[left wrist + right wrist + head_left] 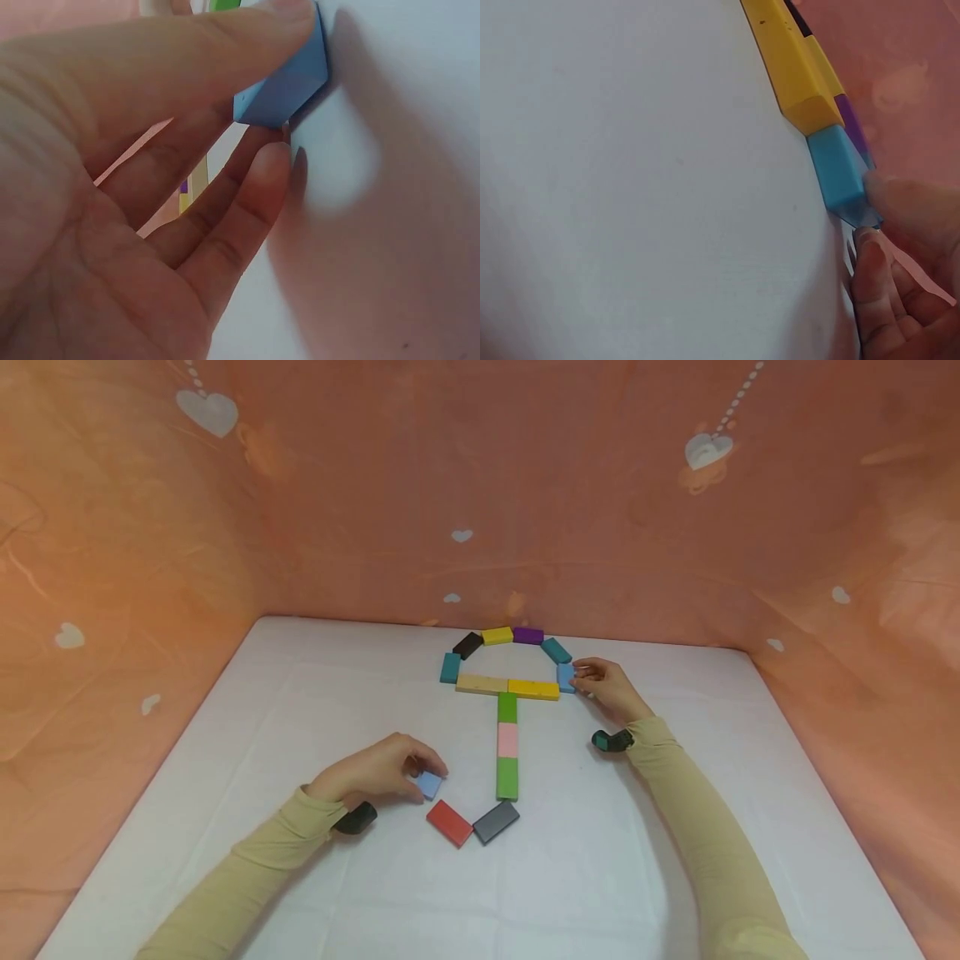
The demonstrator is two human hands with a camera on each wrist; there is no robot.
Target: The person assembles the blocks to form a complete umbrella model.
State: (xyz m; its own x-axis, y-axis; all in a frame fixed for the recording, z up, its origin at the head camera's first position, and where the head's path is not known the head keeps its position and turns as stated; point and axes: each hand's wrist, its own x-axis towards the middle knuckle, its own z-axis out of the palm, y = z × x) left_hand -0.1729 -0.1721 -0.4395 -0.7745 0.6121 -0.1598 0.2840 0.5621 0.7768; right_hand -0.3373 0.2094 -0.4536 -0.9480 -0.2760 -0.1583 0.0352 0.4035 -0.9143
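My left hand point(386, 768) pinches a light blue block point(430, 785) between thumb and fingers, low over the white table at the left of the stem. In the left wrist view the thumb lies across this blue block point(289, 86). At the right end of the arch, my right hand point(611, 687) holds another light blue block point(566, 677) with thumb and fingertips. That blue block point(840, 172) meets the end of the yellow block point(799, 82) in the right wrist view. Just in front of the left hand's block lie a red block point(450, 823) and a dark grey block point(497, 822), corners touching.
An umbrella-like outline lies on the white table point(637, 877): teal point(450, 667), black point(468, 646), yellow point(497, 636) and purple point(528, 636) blocks arch over a tan-and-yellow bar, with a green-pink-green stem point(507, 741) below. Orange cloth point(480, 485) with hearts surrounds the table.
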